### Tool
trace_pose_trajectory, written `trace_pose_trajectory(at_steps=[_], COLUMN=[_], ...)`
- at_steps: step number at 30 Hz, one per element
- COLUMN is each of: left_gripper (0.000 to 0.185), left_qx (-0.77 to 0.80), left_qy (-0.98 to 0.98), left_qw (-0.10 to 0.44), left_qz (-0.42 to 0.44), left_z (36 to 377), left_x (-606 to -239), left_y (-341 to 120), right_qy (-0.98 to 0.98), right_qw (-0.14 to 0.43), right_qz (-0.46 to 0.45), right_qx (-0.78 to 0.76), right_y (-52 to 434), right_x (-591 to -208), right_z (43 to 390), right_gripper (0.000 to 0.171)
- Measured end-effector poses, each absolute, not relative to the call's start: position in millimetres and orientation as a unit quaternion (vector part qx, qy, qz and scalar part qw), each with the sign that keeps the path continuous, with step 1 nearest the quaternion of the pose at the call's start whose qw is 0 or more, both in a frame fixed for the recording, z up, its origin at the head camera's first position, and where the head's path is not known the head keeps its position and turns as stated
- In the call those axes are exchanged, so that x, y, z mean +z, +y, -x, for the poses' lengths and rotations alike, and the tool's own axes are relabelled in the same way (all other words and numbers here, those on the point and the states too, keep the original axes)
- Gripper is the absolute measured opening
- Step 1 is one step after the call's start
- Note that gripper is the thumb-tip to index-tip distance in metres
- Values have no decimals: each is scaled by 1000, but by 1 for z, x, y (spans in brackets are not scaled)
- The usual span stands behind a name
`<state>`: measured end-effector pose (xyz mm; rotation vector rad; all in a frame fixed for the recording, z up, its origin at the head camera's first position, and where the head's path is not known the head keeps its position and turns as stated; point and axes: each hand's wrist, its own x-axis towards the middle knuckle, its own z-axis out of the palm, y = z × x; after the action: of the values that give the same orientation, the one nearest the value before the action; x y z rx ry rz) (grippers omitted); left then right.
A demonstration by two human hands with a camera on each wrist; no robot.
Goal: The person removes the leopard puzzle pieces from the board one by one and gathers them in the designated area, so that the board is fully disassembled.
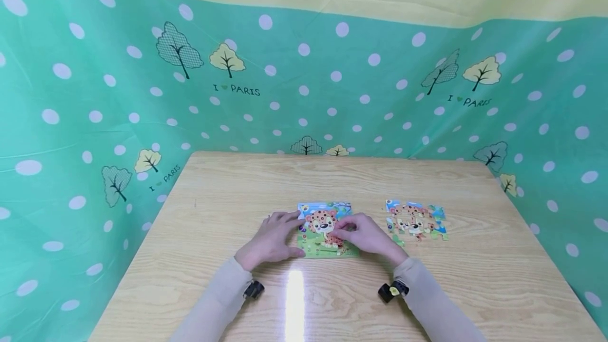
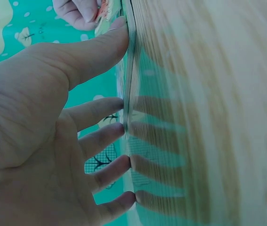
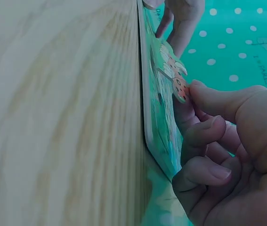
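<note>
Both hands sit on the puzzle board near the middle of the table, close to the person's edge. Left hand lies flat, palm down, fingers straight and spread, tips pressing the board's left edge; the left wrist view shows the fingertips lined up along that edge and the thumb stretched out against the board's near corner. Right hand rests on the board's right side with fingers curled. In the right wrist view the thumb and forefinger pinch a piece, orange and pink, tilted up off the board's surface; the lower fingers are tucked in against the board's edge. The hands are apart, one on each side of the board, with the tiger picture between them. Forearms come in from the bottom of the head view, both in beige sleeves, each with a small black wrist camera on it. Loose pieces lie in a cluster on the table to the right of the board, apart from the right hand. Green dotted cloth surrounds the table.
</note>
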<state>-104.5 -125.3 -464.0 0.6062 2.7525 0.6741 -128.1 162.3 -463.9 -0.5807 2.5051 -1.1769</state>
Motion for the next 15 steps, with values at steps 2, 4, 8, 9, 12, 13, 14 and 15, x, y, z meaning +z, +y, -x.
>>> trace_pose_trajectory(at_steps=[2, 4, 8, 9, 12, 13, 14, 15], left_gripper=[83, 83, 83, 83, 83, 83, 83, 83], left_qx=[230, 232, 233, 235, 232, 233, 232, 233], left_qy=[943, 942, 942, 942, 942, 942, 942, 942], left_qw=[123, 121, 120, 119, 120, 120, 122, 122], left_qz=[-208, -210, -210, -210, -209, -208, -208, -207], left_z=[104, 104, 104, 104, 104, 104, 104, 104], left_x=[-464, -465, -464, -464, -463, -464, -464, -464], left_y=[-125, -125, -125, -125, -125, -125, -125, -125], right_qy=[875, 875, 875, 874, 875, 876, 877, 878], right_qw=[153, 152, 156, 158, 159, 158, 157, 157], right_qz=[199, 197, 187, 185, 175, 168, 162, 158], right_qx=[-414, -416, -418, -420, -423, -423, -424, -424], right_y=[168, 173, 184, 187, 195, 197, 199, 201], right_x=[-464, -463, -462, -462, -461, -461, -461, -462], right_z=[128, 128, 129, 129, 128, 128, 128, 128], right_gripper=[14, 16, 18, 19, 19, 19, 19, 19])
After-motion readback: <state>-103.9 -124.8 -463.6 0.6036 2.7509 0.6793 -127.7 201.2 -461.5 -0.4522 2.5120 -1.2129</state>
